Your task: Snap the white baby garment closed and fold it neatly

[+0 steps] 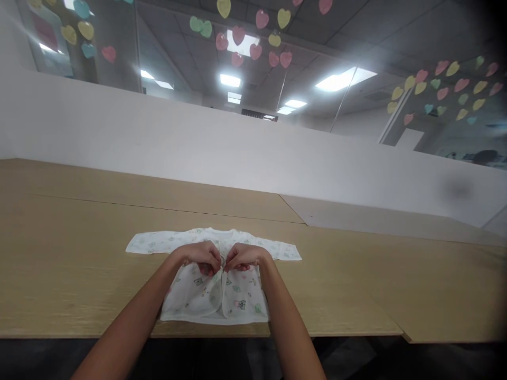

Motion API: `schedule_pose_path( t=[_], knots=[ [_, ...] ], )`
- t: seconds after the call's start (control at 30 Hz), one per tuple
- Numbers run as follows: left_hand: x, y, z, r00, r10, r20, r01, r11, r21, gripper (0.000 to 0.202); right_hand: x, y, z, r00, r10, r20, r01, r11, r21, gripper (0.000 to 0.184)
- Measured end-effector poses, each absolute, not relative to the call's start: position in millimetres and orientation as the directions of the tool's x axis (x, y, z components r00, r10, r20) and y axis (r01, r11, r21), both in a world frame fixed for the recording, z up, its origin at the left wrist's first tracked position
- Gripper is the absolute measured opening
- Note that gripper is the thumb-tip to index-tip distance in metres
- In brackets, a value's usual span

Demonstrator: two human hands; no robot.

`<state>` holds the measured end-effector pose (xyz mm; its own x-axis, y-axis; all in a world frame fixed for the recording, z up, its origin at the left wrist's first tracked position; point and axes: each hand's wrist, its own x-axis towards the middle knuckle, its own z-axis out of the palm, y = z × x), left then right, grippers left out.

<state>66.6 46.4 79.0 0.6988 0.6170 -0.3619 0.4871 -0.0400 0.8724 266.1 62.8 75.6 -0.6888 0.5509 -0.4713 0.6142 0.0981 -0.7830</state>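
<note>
Baby shirt lies flat on wooden table, lower centre of frame, sleeves spread. Left hand and right hand meet at front opening, fingers curled shut, pinching fabric edges.

**Work surface and its load**

The supporting surface is a light wood-grain table with a straight near edge. A seam line runs across the top toward the far side. At the far right, a paler grey panel adjoins the wood top along an angled joint.

One item lies directly on the table: a small white printed baby shirt. It lies flat near the front edge, both sleeves spread out to the sides, its hem just short of the table edge.
</note>
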Motion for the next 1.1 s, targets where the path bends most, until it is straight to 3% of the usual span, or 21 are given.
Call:
schedule_pose_path(
  t=[0.37, 0.67, 0.9, 1.1],
  knots=[
    [66.5, 49.3, 72.4, 0.688, 0.659, -0.305, 0.44, -0.045, 0.897, 0.02, 267.1, 58.6, 78.7, -0.706, 0.592, -0.389, 0.526, 0.07, -0.847, 0.045],
    [64.1, 48.7, 75.5, 0.713, 0.634, -0.299, 0.389, -0.004, 0.921, 0.016, 258.3, 54.1, 83.3, -0.653, 0.665, -0.363, 0.553, 0.092, -0.828, 0.047],
    [65.1, 47.3, 73.1, 0.648, 0.683, -0.338, 0.33, 0.148, 0.932, 0.043, 255.1, 51.7, 84.8, -0.638, 0.671, -0.378, 0.572, 0.085, -0.816, 0.035],
    [67.6, 42.7, 78.0, 0.661, 0.686, -0.303, 0.379, 0.043, 0.924, 0.043, 253.8, 51.2, 83.4, -0.636, 0.666, -0.389, 0.587, 0.091, -0.804, 0.027]
  ],
)
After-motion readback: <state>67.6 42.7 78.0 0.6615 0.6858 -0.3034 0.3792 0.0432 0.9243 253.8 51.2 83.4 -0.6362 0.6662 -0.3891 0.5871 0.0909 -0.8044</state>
